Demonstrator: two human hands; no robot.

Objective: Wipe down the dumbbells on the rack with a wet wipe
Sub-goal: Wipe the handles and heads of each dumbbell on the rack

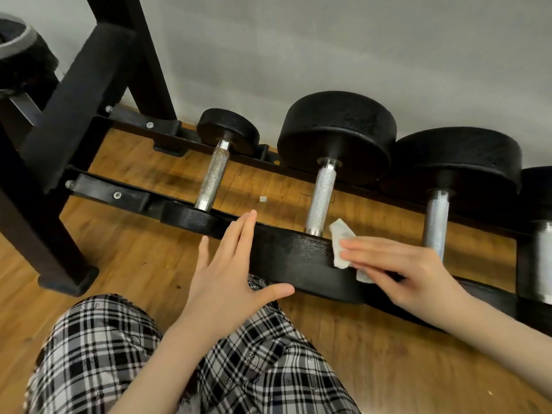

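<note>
Glistening black dumbbell point(298, 261) under wipe point(340, 243)

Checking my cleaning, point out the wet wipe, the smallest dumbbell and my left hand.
wet wipe point(339, 239), head view, upper folded part.
smallest dumbbell point(214, 176), head view, knurled handle.
left hand point(225, 270), head view, back of hand.

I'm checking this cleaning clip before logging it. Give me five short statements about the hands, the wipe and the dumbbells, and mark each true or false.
1. The right hand presses the white wet wipe against a black round dumbbell head. True.
2. The left hand grips a knurled metal handle. False: its fingers are straight and hold nothing.
3. The smallest black dumbbell lies furthest left on the black metal rack. True.
4. The wipe is wrapped around a handle. False: it lies on the head's rim.
5. The floor is grey carpet. False: it is brown wooden floor.
</note>
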